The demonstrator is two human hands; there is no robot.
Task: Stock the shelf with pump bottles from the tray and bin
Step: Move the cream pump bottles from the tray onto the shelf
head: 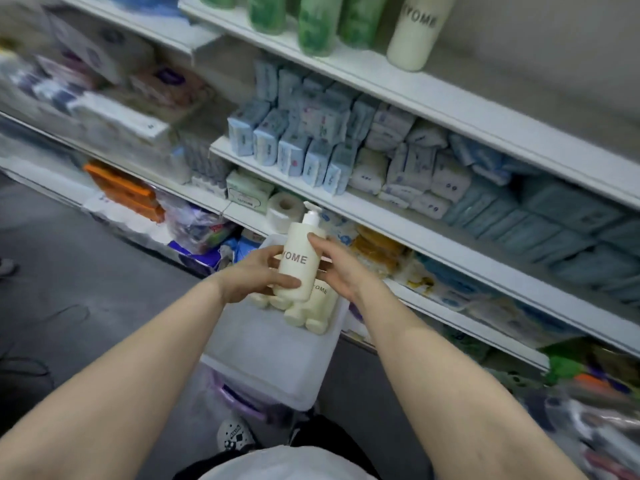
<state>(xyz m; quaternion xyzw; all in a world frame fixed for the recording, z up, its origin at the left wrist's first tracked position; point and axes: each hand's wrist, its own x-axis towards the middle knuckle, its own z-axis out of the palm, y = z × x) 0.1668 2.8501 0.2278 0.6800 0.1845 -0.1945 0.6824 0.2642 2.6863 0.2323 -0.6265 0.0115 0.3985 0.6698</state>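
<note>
Shelf: white metal shelving [398,216] stood ahead, one cream bottle on top.
Tray: translucent white plastic tray [266,355] held lying cream bottles [304,311].
Bottle: cream pump bottle [299,258] was upright above the tray.
Hands: left hand [254,275] and right hand [337,268] gripped its sides.

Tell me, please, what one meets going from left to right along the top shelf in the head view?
Green bottles → cream pump bottle lettered YOME, last on the top shelf.
</note>
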